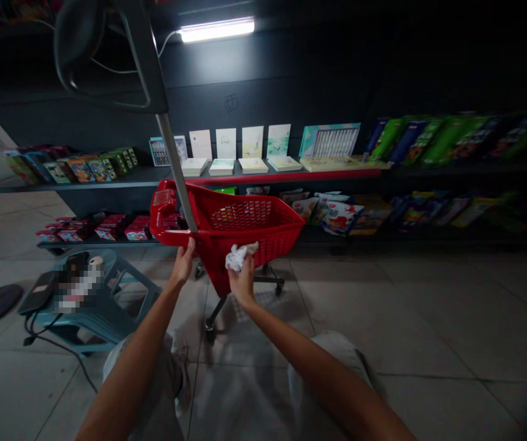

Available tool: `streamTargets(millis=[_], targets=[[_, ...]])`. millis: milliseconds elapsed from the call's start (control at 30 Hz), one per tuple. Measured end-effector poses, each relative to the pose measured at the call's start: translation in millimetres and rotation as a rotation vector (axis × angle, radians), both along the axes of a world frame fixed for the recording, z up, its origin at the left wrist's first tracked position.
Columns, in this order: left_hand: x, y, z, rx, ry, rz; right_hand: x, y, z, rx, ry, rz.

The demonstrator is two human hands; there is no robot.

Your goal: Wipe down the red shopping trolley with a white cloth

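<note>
A small red shopping cart (pixel 263 245) stands on dark casters in front of me, with a grey metal pole and dark handle (pixel 150 67) rising from its near left side. At the cart's left, my left hand (pixel 183 262) grips its edge just below the foot of the pole; some of those fingers are hidden. My right hand (pixel 243 283) is closed on a crumpled white cloth (pixel 236 257) held against the basket's near side wall. The cloth's upper corner looks greyish.
Behind the cart runs a dark shelf (pixel 139 176) bearing books (pixel 253 144), boxes and snack bags (pixel 447 141). Packets lie on the lower shelf. To the left, a blue-grey plastic stool (pixel 120 278) carries a dark device with a cable and blurred items. A round black base (pixel 1 306) stands beyond it.
</note>
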State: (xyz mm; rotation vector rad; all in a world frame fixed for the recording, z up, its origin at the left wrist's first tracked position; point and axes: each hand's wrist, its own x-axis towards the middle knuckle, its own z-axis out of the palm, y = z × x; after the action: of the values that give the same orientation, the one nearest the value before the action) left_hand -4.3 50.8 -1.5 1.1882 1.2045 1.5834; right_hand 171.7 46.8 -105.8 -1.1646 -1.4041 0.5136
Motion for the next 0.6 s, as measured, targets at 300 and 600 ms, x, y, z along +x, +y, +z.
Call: streamTargets(millis=[300,600], targets=[[-11.0,1.1,0.5,0.026,-0.095,-0.02,19.3,0.0,40.8,0.184,-0.484,0.354],[-26.9,6.9,1.8,0.021,-0.089,-0.123,122.0,52.4,48.3,0.25,-0.628,0.115]])
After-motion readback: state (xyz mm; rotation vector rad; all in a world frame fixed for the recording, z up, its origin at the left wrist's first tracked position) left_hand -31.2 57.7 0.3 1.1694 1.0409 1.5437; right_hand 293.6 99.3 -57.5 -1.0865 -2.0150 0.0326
